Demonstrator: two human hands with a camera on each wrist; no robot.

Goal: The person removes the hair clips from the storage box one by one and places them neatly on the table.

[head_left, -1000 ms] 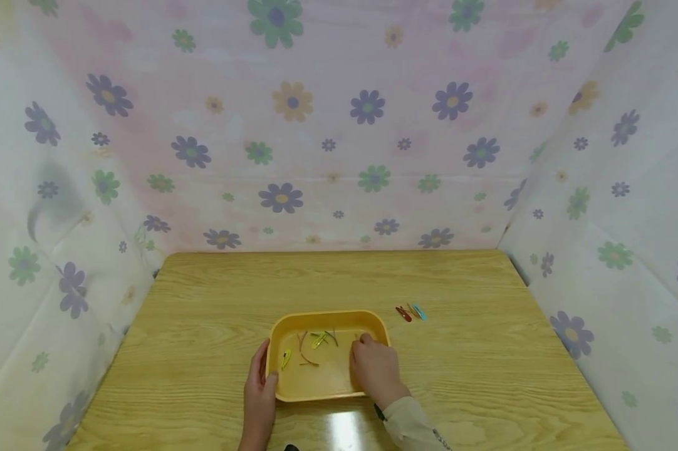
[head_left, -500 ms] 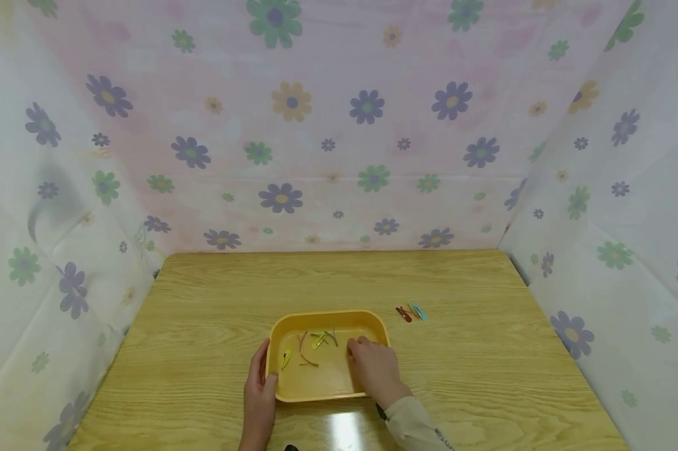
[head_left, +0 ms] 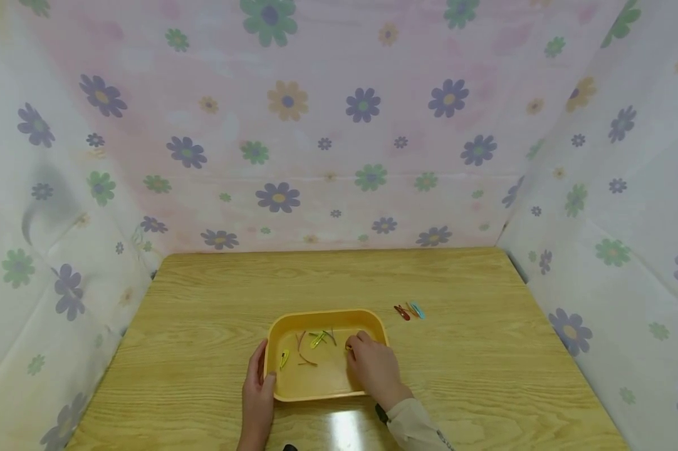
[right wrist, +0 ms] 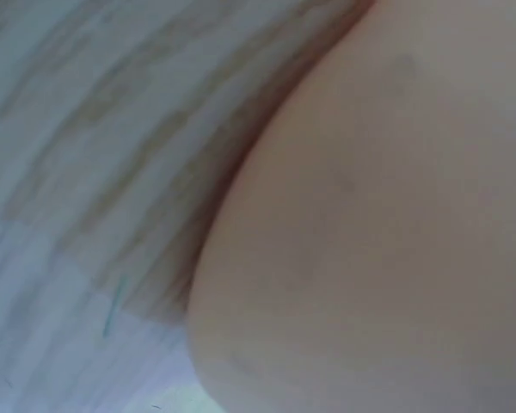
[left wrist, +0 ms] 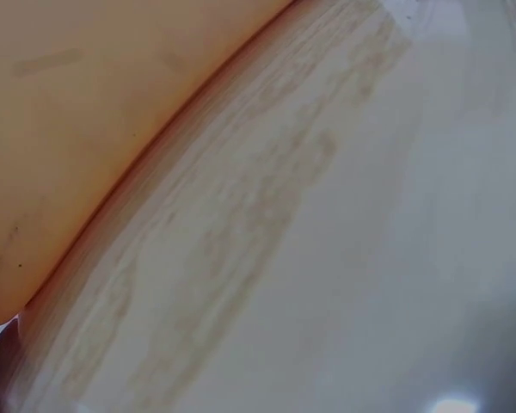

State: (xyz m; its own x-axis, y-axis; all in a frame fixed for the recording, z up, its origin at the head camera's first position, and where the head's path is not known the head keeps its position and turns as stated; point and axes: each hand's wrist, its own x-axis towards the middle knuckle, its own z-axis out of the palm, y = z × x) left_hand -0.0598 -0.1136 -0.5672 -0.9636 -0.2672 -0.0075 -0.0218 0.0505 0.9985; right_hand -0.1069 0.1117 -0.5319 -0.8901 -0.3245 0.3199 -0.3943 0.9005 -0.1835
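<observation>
A yellow tray (head_left: 322,383) stands near the front of the table. My left hand (head_left: 257,396) holds its left end, thumb at the rim and fingers along the outside wall. Inside the tray, my right hand (head_left: 375,371) pinches a small yellow hair clip (head_left: 348,347), mostly hidden by the fingers. One yellow snap clip (head_left: 284,359) lies at the tray's left, and another yellow snap clip (head_left: 318,340) lies near its middle among thin bobby pins (head_left: 307,360). The wrist views show mainly blurred close-ups of a hand and the tabletop.
On the wooden table (head_left: 215,288), behind the tray's right corner, lie a dark red clip (head_left: 402,313) and a blue clip (head_left: 417,310), with a thin orange-brown piece between them. Flower-printed cloth (head_left: 328,125) hangs at the back and both sides.
My right hand's fingers have shifted slightly left within the tray, and a bit of yellow now shows at the fingertips. The left hand has kept its hold on the tray.
</observation>
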